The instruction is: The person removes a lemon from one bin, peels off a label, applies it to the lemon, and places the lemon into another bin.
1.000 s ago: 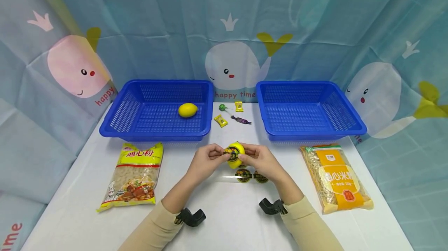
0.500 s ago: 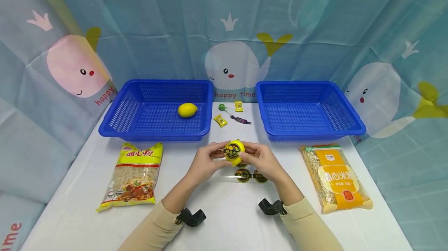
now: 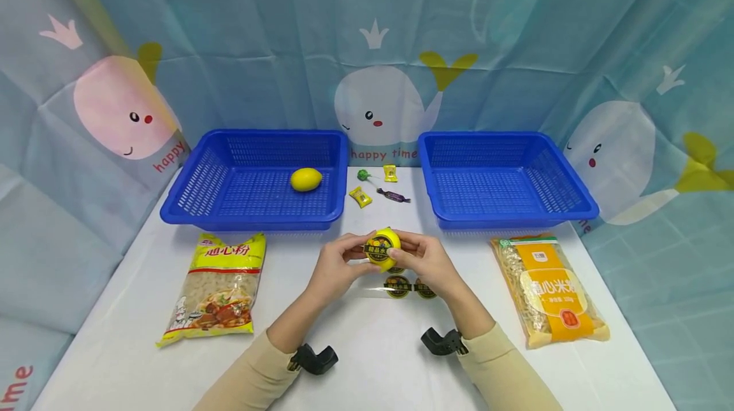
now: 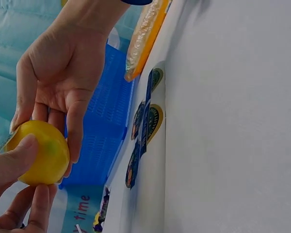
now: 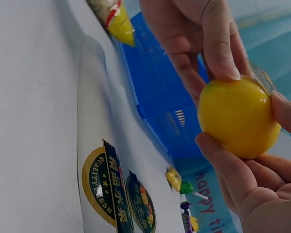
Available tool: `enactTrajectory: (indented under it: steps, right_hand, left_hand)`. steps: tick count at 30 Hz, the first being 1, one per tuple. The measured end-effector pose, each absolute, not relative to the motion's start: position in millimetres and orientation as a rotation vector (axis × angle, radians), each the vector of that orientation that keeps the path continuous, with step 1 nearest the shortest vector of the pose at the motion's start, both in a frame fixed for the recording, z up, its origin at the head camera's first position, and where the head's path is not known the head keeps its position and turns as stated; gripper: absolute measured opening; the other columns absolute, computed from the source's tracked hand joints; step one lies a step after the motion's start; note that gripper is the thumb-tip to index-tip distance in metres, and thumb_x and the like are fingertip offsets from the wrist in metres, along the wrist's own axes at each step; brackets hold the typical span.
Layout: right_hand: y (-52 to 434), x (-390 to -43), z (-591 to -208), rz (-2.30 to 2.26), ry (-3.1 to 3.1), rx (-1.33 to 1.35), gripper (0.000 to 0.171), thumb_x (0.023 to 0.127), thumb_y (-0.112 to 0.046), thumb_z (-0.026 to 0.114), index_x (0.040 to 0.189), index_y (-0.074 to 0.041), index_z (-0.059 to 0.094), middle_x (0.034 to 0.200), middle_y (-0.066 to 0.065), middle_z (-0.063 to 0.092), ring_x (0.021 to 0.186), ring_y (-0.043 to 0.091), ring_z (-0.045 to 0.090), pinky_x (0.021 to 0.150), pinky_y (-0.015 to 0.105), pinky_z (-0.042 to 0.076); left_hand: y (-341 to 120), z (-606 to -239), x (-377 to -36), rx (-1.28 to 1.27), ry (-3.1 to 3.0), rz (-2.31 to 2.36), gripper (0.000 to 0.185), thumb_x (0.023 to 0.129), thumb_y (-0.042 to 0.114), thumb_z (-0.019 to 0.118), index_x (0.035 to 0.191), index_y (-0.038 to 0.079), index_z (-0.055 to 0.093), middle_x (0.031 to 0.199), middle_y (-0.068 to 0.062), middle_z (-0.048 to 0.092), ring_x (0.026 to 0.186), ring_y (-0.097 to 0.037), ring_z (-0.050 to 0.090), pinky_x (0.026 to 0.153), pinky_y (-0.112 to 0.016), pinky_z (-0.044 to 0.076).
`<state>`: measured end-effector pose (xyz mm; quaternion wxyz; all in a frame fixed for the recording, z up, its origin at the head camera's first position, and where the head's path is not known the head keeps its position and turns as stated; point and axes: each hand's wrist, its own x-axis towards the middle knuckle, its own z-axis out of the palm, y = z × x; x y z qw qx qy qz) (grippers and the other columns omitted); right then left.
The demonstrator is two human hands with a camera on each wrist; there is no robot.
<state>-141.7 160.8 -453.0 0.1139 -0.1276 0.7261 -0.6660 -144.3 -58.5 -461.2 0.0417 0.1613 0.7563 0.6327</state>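
Both hands hold a yellow lemon (image 5: 237, 116) above the middle of the table. A round black-and-gold sticker (image 3: 377, 249) lies on its side facing the head camera; its left end stands out past the fruit. The left hand (image 3: 334, 269) grips the lemon's left side, thumb low. From the right, the right hand (image 3: 429, 262) grips it, with the thumb on the sticker's right edge. Beneath the hands lies a clear sheet (image 3: 369, 292) bearing more such stickers (image 5: 106, 187), partly hidden in the head view.
A second lemon (image 3: 306, 180) lies in the left blue basket (image 3: 252, 220); another blue basket (image 3: 516, 215) stands at right. Several wrapped candies (image 3: 393, 195) lie between them. Pasta bags flank the hands, a yellow one (image 3: 220, 290) at left, an orange one (image 3: 552, 293) at right.
The lemon has turned slightly, so the sticker shows more fully to the head camera. My left thumb has slid off the sticker toward the lemon's lower edge. My right hand keeps its grip.
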Motion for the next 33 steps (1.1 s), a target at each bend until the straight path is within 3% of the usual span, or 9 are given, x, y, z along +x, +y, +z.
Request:
enactTrajectory:
  steps: [6, 17, 33]
  right_hand:
    - [157.9, -141.7, -453.4, -1.943, 2.158, -0.369, 0.053, 0.096, -0.016, 0.069, 0.141, 0.007, 0.052, 0.130, 0.026, 0.064, 0.105, 0.019, 0.071, 0.084, 0.031, 0.060]
    - [155.6, -140.9, -451.9, -1.982, 2.112, -0.377, 0.054, 0.096, -0.014, 0.069, 0.141, 0.009, 0.050, 0.129, 0.028, 0.064, 0.105, 0.026, 0.071, 0.083, 0.029, 0.060]
    - [153.9, -136.7, -436.4, -2.013, 2.108, -0.385, 0.054, 0.094, -0.014, 0.070, 0.140, 0.009, 0.051, 0.127, 0.027, 0.066, 0.100, 0.017, 0.072, 0.081, 0.030, 0.061]
  left_hand:
    - [-56.6, -462.0, -141.7, 0.467, 2.364, 1.935, 0.060, 0.073, 0.001, 0.088, 0.129, 0.013, 0.070, 0.108, -0.006, 0.070, 0.100, -0.022, 0.071, 0.089, -0.035, 0.059]
    - [-56.5, -457.8, -138.6, 0.455, 2.412, 1.923, 0.059, 0.071, 0.007, 0.090, 0.127, 0.015, 0.071, 0.107, -0.003, 0.070, 0.096, -0.021, 0.071, 0.087, -0.035, 0.060]
    - [-58.8, -447.9, -137.5, 0.589, 2.430, 1.962, 0.061, 0.069, 0.011, 0.092, 0.127, 0.012, 0.071, 0.109, -0.004, 0.068, 0.093, -0.020, 0.068, 0.085, -0.032, 0.060]
